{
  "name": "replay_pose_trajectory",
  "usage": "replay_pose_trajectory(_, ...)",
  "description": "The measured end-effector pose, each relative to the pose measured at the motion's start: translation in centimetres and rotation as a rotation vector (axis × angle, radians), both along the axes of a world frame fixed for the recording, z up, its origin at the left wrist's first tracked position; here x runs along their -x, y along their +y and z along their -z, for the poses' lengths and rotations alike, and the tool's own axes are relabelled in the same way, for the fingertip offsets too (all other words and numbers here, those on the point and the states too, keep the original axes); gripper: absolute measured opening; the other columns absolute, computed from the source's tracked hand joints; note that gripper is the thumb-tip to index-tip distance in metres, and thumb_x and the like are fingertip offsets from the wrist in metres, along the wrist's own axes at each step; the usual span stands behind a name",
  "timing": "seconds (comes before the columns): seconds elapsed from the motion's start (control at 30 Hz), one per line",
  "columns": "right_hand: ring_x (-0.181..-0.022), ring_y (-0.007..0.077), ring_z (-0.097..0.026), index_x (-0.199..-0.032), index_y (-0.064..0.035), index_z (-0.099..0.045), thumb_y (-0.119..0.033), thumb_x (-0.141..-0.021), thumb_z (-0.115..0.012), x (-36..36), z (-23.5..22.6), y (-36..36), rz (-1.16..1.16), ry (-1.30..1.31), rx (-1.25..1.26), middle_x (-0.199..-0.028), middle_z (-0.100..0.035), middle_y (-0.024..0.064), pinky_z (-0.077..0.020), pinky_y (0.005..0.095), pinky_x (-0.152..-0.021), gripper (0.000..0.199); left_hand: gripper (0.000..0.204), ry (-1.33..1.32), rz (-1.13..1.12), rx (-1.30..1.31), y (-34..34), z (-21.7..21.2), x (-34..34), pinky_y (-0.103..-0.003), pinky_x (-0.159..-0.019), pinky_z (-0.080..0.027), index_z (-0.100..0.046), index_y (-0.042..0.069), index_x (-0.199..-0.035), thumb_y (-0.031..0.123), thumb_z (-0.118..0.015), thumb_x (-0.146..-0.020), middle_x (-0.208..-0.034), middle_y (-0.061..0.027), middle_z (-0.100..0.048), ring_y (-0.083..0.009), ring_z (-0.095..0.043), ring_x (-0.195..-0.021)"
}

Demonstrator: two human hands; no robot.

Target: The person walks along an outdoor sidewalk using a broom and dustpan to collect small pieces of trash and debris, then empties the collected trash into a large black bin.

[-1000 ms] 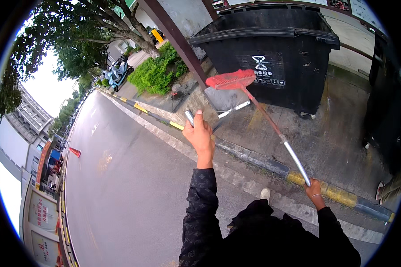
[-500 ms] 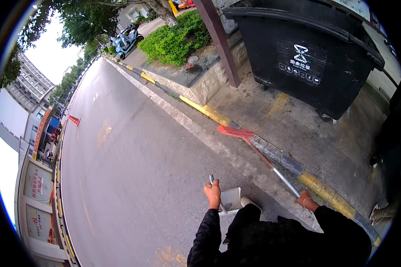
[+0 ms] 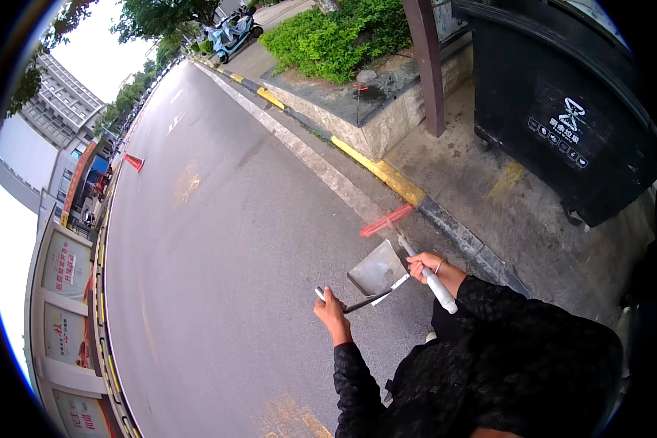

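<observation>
- My left hand (image 3: 331,308), lower centre of frame: fingers wrapped around the pan's handle (image 3: 363,302) near its free end.
- My right hand (image 3: 425,267), right of centre: closed on the broom's pale handle (image 3: 441,293), below its top end.
- Dustpan (image 3: 377,270), grey, centre of frame, between my hands; white strip along the handle side, opposite edge toward upper left. Flat on the ground or just above it: cannot tell.
- Broom head (image 3: 387,220), red, just above the pan in frame, apart from it, one end near the yellow part of the kerb (image 3: 394,182). Appears to be at road level.
- Step in hand, my judgement: bringing broom and pan together for sweeping. No litter distinguishable; pan contents unclear.
- Next move calls for, I judge: pan edge flat on the road (image 3: 248,292), bristles beyond that edge, right hand drawing toward it.
- Black bin (image 3: 507,102), upper right, on the paving past the kerb; brown post (image 3: 427,73) to its left.
- Shrubs (image 3: 325,44), top centre; parked scooter (image 3: 230,35) farther off.
- Orange-red cone (image 3: 133,162), far left, on the road.
</observation>
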State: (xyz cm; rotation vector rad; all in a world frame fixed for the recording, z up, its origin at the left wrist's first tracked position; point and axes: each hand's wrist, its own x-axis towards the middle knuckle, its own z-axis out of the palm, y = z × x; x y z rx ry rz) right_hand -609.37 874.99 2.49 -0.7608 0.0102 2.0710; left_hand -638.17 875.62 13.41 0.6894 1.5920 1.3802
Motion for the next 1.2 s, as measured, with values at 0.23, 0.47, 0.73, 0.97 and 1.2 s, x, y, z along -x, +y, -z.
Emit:
replay_pose_trajectory(0.23, -0.047, 0.0073, -0.048, -0.075, -0.0064, -0.040, -0.006, -0.092, -0.052, -0.7, 2.1, 14.9, -0.011, 0.597, 0.571, -0.057, -0.046, 0.0005, -0.0385, 0.0190, -0.041, 0.021, 0.029, 0.129, -0.194, 0.047, 13.1, 5.4, 2.8, -0.027, -0.035, -0.029, -0.041, 0.007, -0.062, 0.012, -0.061, -0.082, -0.048, 0.0004, -0.039, -0.0099, -0.036, -0.037)
replay_pose_trajectory(0.47, -0.049, 0.0068, -0.047, -0.070, -0.0095, -0.042, -0.002, -0.087, -0.054, 4.3, -3.9, 35.1, -0.061, 0.689, 0.546, -0.058, -0.045, -0.0022, -0.0434, 0.0254, -0.050, 0.022, 0.026, 0.252, -0.243, 0.049, 33.5, 2.6, 4.7, -0.029, -0.034, -0.024, -0.041, 0.004, -0.057, 0.007, -0.060, -0.075, -0.048, 0.0000, -0.039, -0.0097, -0.033, -0.036)
replay_pose_trajectory(0.73, -0.049, 0.0073, -0.047, -0.077, -0.0041, -0.039, 0.000, -0.089, -0.051, 9.9, -5.9, 57.2, -0.229, 0.859, 0.586, -0.064, -0.045, 0.0024, -0.0416, 0.0187, -0.048, 0.018, 0.033, 0.272, -0.390, 0.043, 52.4, 1.6, 11.0, -0.032, -0.044, -0.022, -0.034, 0.006, -0.055, 0.008, -0.061, -0.074, -0.052, 0.0041, -0.034, -0.0082, -0.031, -0.049)
replay_pose_trajectory(0.97, -0.047, 0.0064, -0.045, -0.110, 0.0033, -0.033, -0.001, -0.090, -0.053, 14.3, -4.7, 77.5, -0.129, 0.591, 0.668, -0.064, -0.045, 0.0027, -0.0411, 0.0169, -0.041, 0.028, 0.030, 0.146, -0.415, 0.117, 71.3, 4.1, 15.9, -0.029, -0.039, -0.022, -0.039, 0.007, -0.057, 0.008, -0.060, -0.078, -0.051, 0.0038, -0.039, -0.0069, -0.034, -0.043)
replay_pose_trajectory(1.2, -0.043, 0.0062, -0.045, -0.097, 0.0046, -0.040, -0.001, -0.090, -0.055, 20.0, -9.7, 98.2, -0.071, 0.617, 0.691, -0.058, -0.043, 0.0007, -0.0393, 0.0160, -0.037, 0.018, 0.026, 0.110, -0.334, -0.004, 93.1, 3.7, 24.1, -0.028, -0.039, -0.024, -0.042, 0.005, -0.061, 0.011, -0.061, -0.078, -0.051, 0.0024, -0.042, -0.0073, -0.036, -0.042)
